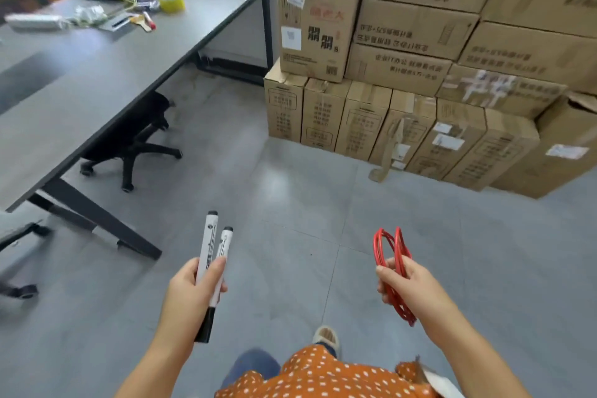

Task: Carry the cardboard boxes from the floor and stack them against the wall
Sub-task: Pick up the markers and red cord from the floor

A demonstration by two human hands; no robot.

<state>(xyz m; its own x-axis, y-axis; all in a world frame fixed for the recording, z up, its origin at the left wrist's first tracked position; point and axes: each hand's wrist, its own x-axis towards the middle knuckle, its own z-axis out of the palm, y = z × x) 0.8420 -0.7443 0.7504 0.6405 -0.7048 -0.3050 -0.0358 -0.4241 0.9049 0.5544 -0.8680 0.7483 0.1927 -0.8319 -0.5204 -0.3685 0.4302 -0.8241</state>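
Two markers (210, 255) gripped in the left hand (190, 291), white barrels pointing up and away, black caps at the top, fingers curled round both. Coil of red wire (395, 268) pinched and held in the right hand (410, 284), loops standing above the thumb and hanging below the palm. Both hands raised over grey floor (290, 197), apart from each other. Many cardboard boxes (420, 42) stacked at upper right: a row of tall narrow ones standing on the floor, wider ones piled on top in several layers, printed and labelled faces turned this way. Loose strip of cardboard (386, 155) leaning against the bottom row. Long grey bench (97, 74) at left, carrying a roll of yellow tape (172, 1), foil bags, tangled wires and small tools at its far end. Black swivel chair (139, 142) tucked under the bench. Orange dotted garment (323, 375) at the bottom edge, one shoe (327, 338) just beyond it.
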